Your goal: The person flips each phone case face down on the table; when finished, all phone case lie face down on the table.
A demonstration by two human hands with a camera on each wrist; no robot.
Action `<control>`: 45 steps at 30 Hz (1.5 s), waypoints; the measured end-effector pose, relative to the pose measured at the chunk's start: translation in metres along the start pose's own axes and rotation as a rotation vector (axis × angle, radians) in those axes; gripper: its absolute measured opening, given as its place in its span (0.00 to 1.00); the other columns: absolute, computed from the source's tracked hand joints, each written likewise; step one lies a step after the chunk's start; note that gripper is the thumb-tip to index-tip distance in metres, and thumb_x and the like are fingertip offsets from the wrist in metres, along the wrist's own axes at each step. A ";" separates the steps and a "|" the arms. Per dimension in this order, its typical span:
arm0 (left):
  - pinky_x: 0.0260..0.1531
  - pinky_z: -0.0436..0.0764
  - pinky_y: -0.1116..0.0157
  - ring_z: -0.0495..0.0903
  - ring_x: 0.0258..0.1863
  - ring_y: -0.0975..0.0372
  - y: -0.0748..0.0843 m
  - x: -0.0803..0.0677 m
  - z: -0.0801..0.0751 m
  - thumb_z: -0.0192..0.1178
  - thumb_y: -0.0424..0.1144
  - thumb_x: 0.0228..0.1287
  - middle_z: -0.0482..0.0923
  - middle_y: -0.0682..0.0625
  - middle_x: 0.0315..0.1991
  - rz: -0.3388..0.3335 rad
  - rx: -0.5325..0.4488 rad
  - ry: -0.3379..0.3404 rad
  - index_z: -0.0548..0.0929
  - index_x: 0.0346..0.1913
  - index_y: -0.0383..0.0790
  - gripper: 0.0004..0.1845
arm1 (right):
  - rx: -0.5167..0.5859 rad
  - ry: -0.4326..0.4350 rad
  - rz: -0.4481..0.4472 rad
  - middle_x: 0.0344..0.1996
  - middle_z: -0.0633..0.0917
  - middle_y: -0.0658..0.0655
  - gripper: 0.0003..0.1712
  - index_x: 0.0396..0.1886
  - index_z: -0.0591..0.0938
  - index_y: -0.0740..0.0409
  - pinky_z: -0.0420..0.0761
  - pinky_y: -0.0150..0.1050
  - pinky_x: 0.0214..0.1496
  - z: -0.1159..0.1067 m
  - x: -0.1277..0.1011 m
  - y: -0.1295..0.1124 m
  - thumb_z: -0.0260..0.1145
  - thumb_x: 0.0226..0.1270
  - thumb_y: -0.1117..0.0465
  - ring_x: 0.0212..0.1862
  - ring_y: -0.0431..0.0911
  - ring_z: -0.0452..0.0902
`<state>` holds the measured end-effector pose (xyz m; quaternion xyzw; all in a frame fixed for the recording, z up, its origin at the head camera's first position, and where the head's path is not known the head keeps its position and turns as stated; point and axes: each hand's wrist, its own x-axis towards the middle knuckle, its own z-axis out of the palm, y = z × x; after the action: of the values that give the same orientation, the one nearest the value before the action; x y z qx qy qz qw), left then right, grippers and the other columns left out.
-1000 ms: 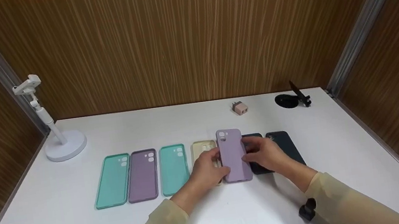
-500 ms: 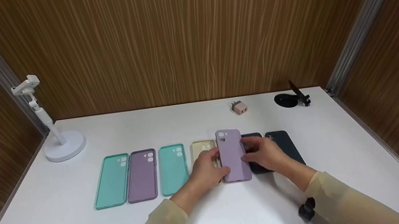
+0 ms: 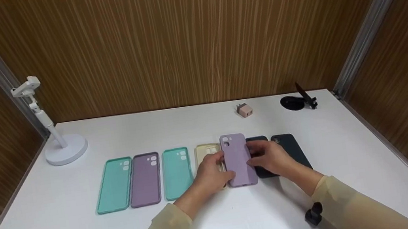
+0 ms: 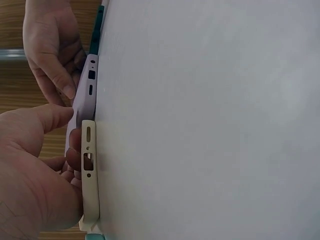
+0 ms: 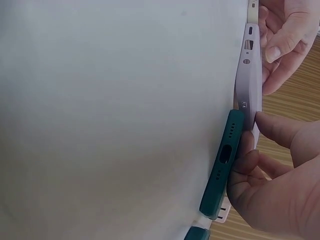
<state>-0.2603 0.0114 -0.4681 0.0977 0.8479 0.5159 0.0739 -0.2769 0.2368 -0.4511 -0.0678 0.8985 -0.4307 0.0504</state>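
Note:
A lilac phone case (image 3: 241,171) lies back side up between my hands, its camera cutouts at the far left corner. My left hand (image 3: 210,171) pinches its left edge, thumb near the lower corner. My right hand (image 3: 274,156) pinches the right edge with thumb and fingers. Left of it, partly hidden by my left hand, is a cream phone case (image 3: 202,152). A dark phone case (image 3: 264,172) sits partly under my right hand; the right wrist view shows this case (image 5: 222,162) as dark green. In the left wrist view the lilac case (image 4: 88,97) is close over the table.
Further left in the row are a teal case (image 3: 177,174), a purple case (image 3: 145,180) and another teal case (image 3: 114,187). At the right end lies a second dark case (image 3: 293,150). Behind stand a white stand (image 3: 66,149), a pink charger plug (image 3: 244,110) and a black stand (image 3: 293,102).
The far end of the lilac phone case has come down slightly toward the table. Both hands keep nearly the same place on its edges.

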 end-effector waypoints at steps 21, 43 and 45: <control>0.67 0.75 0.50 0.76 0.65 0.46 -0.001 -0.007 -0.020 0.73 0.34 0.65 0.76 0.39 0.63 0.039 0.002 0.051 0.74 0.73 0.32 0.35 | -0.012 0.033 0.053 0.53 0.88 0.58 0.34 0.73 0.78 0.63 0.80 0.52 0.64 0.004 0.002 -0.006 0.76 0.68 0.65 0.54 0.51 0.81; 0.76 0.64 0.49 0.67 0.76 0.48 -0.030 -0.010 -0.079 0.77 0.37 0.63 0.75 0.42 0.72 0.029 0.082 0.001 0.78 0.72 0.37 0.34 | 0.139 -0.068 0.026 0.48 0.90 0.54 0.33 0.73 0.78 0.61 0.85 0.49 0.59 0.048 0.004 -0.046 0.74 0.70 0.67 0.51 0.47 0.86; 0.76 0.64 0.49 0.67 0.76 0.47 -0.032 -0.009 -0.079 0.78 0.37 0.62 0.74 0.41 0.72 0.034 0.097 -0.008 0.79 0.71 0.37 0.35 | 0.121 -0.070 0.026 0.48 0.90 0.54 0.32 0.73 0.78 0.61 0.84 0.50 0.60 0.050 0.004 -0.046 0.74 0.69 0.68 0.51 0.47 0.86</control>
<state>-0.2726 -0.0736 -0.4605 0.1175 0.8699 0.4749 0.0636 -0.2701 0.1693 -0.4463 -0.0677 0.8693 -0.4811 0.0915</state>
